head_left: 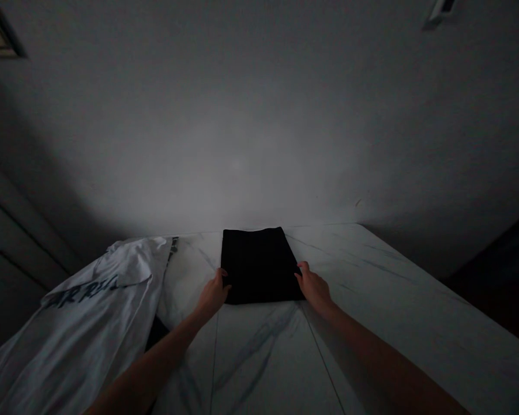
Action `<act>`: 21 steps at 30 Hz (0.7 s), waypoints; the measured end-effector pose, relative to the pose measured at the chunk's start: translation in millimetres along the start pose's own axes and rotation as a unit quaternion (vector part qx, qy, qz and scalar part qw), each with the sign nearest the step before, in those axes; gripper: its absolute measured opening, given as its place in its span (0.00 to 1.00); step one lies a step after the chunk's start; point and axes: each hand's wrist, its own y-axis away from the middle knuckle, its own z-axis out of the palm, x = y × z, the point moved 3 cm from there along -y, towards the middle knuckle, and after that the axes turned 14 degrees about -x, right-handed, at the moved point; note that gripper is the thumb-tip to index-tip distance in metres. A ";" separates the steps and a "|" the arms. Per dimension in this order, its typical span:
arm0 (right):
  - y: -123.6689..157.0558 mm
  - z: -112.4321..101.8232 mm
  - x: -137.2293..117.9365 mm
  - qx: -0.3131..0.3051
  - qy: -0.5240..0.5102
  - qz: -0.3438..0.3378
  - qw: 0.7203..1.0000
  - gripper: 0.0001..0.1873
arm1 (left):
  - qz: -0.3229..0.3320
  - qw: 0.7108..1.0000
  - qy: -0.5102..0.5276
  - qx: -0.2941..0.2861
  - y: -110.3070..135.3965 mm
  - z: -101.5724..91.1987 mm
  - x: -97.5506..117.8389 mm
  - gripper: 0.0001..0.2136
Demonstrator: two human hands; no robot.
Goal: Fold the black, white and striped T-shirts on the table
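Observation:
A black cloth [260,262], folded into a flat, nearly square shape, lies on the white marble-patterned table [259,357] close to the wall. It is too dark to tell what kind of garment it is. My left hand [215,295] pinches its left edge near the front corner, thumb on top. At the opposite edge, my right hand [313,288] grips the cloth in the same way. Both forearms reach in from the bottom of the view.
To the left, a white garment with dark lettering [112,305] is spread over the table, with a bit of black fabric [156,333] showing from under it. A grey wall [251,132] rises behind the table. The table's right edge slants toward a dark area.

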 end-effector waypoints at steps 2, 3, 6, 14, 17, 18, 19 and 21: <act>33.9 2.7 16.0 -0.021 -0.007 0.013 1.000 0.14 | 0.021 0.999 0.022 -0.023 33.8 12.2 4.6 0.15; 53.8 5.9 27.5 -0.029 -0.015 0.010 0.999 0.14 | 0.034 0.998 0.031 -0.045 54.2 21.0 5.8 0.15; 118.8 22.4 70.2 -0.064 -0.054 -0.020 0.996 0.13 | 0.059 0.987 0.048 -0.142 119.5 50.8 4.4 0.19; 141.0 24.2 107.9 -0.069 -0.233 0.002 0.970 0.21 | 0.070 0.984 0.162 -0.027 107.4 35.3 -9.9 0.26; 94.1 15.4 88.6 -0.064 -0.272 0.021 0.960 0.19 | 0.031 0.962 0.270 -0.029 53.1 22.8 -12.3 0.29; 80.5 14.4 82.6 -0.067 -0.278 0.021 0.958 0.18 | 0.023 0.950 0.304 -0.060 39.0 21.9 -12.2 0.29; 69.0 14.8 77.7 -0.072 -0.280 0.015 0.957 0.17 | 0.022 0.940 0.329 -0.090 27.9 21.8 -11.7 0.28; 52.2 19.0 73.1 -0.095 -0.280 -0.007 0.955 0.15 | 0.050 0.933 0.335 -0.123 13.7 22.3 -9.5 0.24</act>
